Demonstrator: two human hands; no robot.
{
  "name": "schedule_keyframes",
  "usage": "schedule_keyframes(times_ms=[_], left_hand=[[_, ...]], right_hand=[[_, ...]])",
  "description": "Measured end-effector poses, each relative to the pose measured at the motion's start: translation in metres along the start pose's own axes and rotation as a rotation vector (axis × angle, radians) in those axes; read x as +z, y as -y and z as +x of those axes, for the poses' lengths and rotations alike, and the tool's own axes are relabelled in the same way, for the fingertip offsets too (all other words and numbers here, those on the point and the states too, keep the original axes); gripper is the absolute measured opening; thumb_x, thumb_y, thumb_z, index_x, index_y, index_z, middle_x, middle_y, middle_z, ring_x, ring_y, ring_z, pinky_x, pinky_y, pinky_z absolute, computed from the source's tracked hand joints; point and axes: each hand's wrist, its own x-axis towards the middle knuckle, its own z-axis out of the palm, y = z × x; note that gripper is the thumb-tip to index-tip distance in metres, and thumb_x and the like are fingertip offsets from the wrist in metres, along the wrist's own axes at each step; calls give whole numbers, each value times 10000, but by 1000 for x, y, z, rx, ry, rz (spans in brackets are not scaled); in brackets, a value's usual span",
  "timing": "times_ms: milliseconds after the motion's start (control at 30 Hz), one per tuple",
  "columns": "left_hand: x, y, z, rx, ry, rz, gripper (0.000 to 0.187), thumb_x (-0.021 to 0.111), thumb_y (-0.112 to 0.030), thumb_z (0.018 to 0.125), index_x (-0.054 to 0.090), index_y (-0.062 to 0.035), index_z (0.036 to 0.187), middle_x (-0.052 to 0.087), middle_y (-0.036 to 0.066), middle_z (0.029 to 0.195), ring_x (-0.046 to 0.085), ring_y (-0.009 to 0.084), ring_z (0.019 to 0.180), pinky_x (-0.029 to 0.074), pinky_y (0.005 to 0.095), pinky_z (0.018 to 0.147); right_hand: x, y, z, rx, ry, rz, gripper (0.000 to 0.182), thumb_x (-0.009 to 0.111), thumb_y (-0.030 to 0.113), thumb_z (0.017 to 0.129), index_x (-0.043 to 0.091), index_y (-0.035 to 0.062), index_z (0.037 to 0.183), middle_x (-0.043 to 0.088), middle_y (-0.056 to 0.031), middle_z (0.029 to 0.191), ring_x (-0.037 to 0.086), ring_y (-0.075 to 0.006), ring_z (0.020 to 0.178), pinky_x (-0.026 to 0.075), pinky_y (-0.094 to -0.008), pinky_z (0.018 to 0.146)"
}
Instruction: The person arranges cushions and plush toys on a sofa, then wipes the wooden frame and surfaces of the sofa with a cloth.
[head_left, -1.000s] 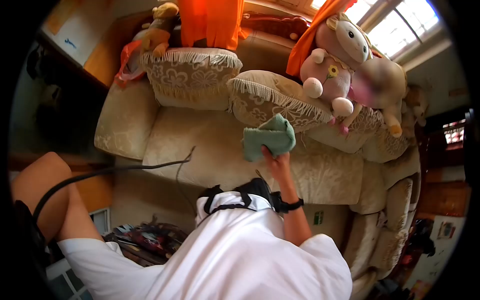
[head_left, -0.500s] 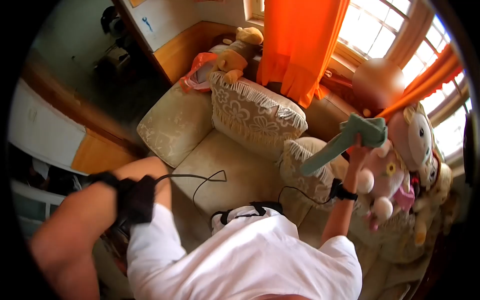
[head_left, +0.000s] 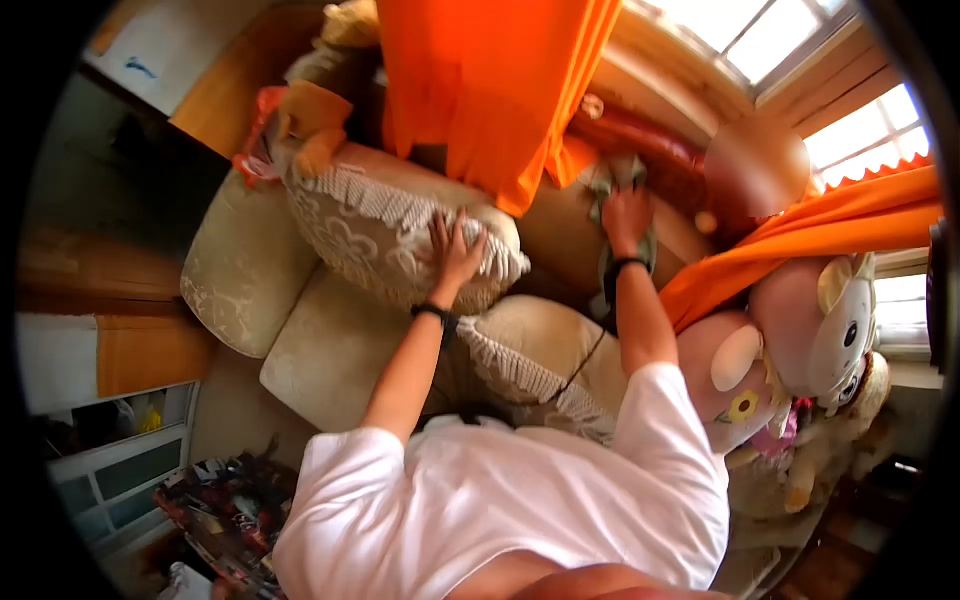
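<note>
My left hand point(head_left: 458, 252) lies with spread fingers on the fringed, flower-patterned cushion point(head_left: 370, 235) that leans on the sofa back. Bunched in my right hand point(head_left: 628, 215) is a grey-green cloth point(head_left: 630, 172), pressed against the top of the brown sofa back point(head_left: 560, 225). Part of the cloth hangs below that hand, beside the wrist. Each wrist has a black band, and a thin black cable runs over a second fringed cushion point(head_left: 545, 345) between my arms.
Orange curtains point(head_left: 480, 90) hang behind the sofa and at the right. Large pink plush toys point(head_left: 800, 320) sit at the right; a brown plush toy point(head_left: 318, 120) lies at the upper left. Beyond the seat point(head_left: 330, 340), assorted items point(head_left: 235, 510) are piled at the lower left.
The view has shifted closer to the sofa back. My left hand has come from the far left onto the cushion. My right hand has brought the raised cloth down onto the sofa back.
</note>
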Motion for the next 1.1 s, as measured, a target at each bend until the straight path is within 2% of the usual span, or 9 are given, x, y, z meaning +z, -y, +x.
schedule_keyframes(times_ms=[200, 367, 600, 667, 800, 900, 1000, 1067, 1100], left_hand=[[45, 17, 27, 55, -175, 173, 665, 283, -642, 966, 160, -322, 1536, -71, 145, 1611, -55, 369, 1478, -20, 828, 947], [41, 10, 32, -66, -104, 230, 686, 312, -655, 948, 228, -274, 1512, -41, 144, 1612, -11, 378, 1478, -9, 847, 929], [-9, -1, 14, -90, 78, 63, 735, 400, -719, 885, 275, -322, 1490, -32, 84, 1621, -24, 307, 1489, -11, 788, 1013], [-23, 4, 6, -90, 138, -6, 764, 434, -753, 846, 317, -337, 1476, -19, 61, 1624, -7, 286, 1492, -20, 766, 1033], [-44, 17, -27, -14, 120, -79, 753, 491, -718, 848, 374, -307, 1468, 37, 73, 1623, 43, 308, 1490, -14, 737, 1045], [-42, 33, -45, 76, 70, -79, 754, 498, -719, 847, 384, -303, 1464, 64, 82, 1620, 73, 319, 1486, -18, 757, 1027], [-29, 41, -50, 155, -19, -141, 682, 522, -637, 891, 393, -288, 1462, 79, 88, 1618, 94, 331, 1481, 106, 651, 1103], [-28, 40, -58, 219, -55, -119, 613, 535, -532, 937, 381, -271, 1470, 86, 95, 1616, 109, 329, 1479, 232, 498, 1137], [-36, 37, -68, 205, -3, -46, 624, 534, -504, 945, 346, -265, 1489, 89, 95, 1616, 113, 320, 1480, 227, 511, 1138]], right_hand=[[20, -4, 7, 15, -25, -16, 261, 575, 280, 838, 653, 30, 839, 608, -169, 951, 595, -345, 865, 468, -484, 758], [17, -3, 7, 32, 54, -28, 349, 562, 342, 838, 658, 11, 893, 613, -201, 1004, 606, -365, 902, 469, -492, 779], [-4, -48, -1, -78, 325, 48, 567, 433, 501, 940, 650, 7, 1115, 599, -258, 1148, 559, -430, 1069, 420, -531, 934], [19, -100, -28, 223, 454, 6, 598, 410, 516, 953, 579, 25, 1250, 532, -262, 1286, 511, -422, 1166, 387, -552, 975], [-36, -70, -70, 221, 69, -128, 655, 387, 538, 960, 453, 41, 1382, 420, -259, 1412, 457, -434, 1227, 353, -601, 990], [-33, -60, -39, 317, 369, -170, 690, 377, 549, 962, 355, 58, 1447, 355, -252, 1456, 417, -444, 1256, 340, -638, 978], [-21, -44, -30, 326, 343, -173, 693, 383, 557, 960, 377, 57, 1440, 368, -260, 1444, 421, -451, 1248, 364, -638, 960], [-21, -32, -36, -121, 365, -150, 693, 387, 565, 956, 403, 52, 1423, 387, -250, 1436, 445, -438, 1237, 402, -604, 940], [-23, -32, -33, -137, 367, -136, 693, 387, 565, 956, 403, 52, 1423, 387, -250, 1436, 445, -438, 1237, 402, -604, 940]])
